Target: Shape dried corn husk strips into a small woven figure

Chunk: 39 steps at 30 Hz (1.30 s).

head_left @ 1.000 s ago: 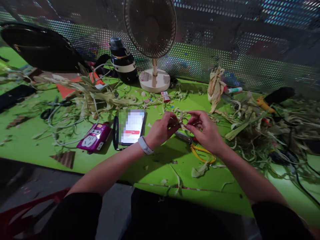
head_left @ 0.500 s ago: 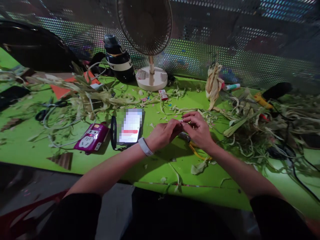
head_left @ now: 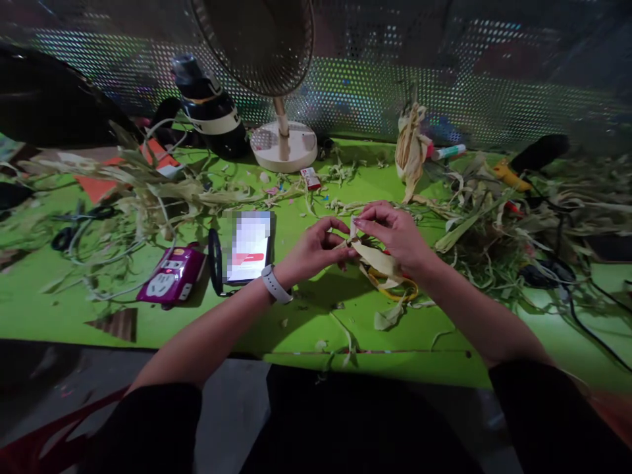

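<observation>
A pale corn husk strip [head_left: 379, 259] stretches between my hands and hangs down toward the right. My left hand [head_left: 320, 247] pinches its narrow end, thumb and fingers together. With its fingertips my right hand [head_left: 390, 230] holds a small whitish piece standing up at the same spot, joined to the husk or touching it; which one I cannot tell. Below the hands lies a yellow-handled tool [head_left: 402, 293], partly covered by the husk. A loose husk scrap [head_left: 390, 316] rests in front of it on the green table [head_left: 316, 329].
Left of my hands lie a lit phone [head_left: 250, 247] and a purple power socket [head_left: 172, 275] with a white cable. A fan [head_left: 284, 148] and a black bottle [head_left: 212, 118] stand behind. Husk heaps [head_left: 494, 243] spread at right, near a standing husk bundle [head_left: 411, 148].
The pale husk strip now shows between my hands, where only a tiny bit was visible before. My left hand's fingers have spread a little and moved left. The whole view has shifted slightly.
</observation>
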Motion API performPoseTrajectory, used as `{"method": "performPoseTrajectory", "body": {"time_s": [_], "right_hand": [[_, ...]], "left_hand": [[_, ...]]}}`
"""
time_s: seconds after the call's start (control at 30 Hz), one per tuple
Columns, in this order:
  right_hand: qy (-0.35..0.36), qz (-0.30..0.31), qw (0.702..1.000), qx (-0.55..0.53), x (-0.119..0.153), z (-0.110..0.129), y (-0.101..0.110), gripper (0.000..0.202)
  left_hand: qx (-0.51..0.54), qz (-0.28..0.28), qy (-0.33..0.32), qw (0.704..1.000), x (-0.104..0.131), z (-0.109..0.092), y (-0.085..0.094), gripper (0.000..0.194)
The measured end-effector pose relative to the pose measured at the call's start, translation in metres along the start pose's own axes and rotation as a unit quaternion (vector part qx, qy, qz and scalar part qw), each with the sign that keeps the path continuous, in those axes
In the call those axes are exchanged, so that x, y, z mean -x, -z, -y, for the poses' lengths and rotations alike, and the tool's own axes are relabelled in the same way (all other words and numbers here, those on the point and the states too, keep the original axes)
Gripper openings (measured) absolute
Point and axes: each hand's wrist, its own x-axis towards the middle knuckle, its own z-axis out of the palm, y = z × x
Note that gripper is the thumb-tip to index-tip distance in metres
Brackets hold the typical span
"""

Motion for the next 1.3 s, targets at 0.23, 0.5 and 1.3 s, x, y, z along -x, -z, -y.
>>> {"method": "performPoseTrajectory", "body": {"time_s": [0.23,0.5,1.3], "right_hand": [[0.005,0.061,0.998,-0.002,0.001,-0.004,-0.004,0.012],[0.077,-0.058,0.994,0.054,-0.010,-0.028,-0.007,0.009],[0.154,0.211,0.934,0.246,-0.009,0.002,0.022,0.018]], "left_hand": [[-0.038,0.090,0.066,0.993,0.001,-0.007,0.004,0.032],[0.005,0.176,0.116,0.978,0.008,-0.008,-0.009,0.027],[0.089,-0.130,0.044,0.986,-0.009,0.004,0.007,0.027]]}}
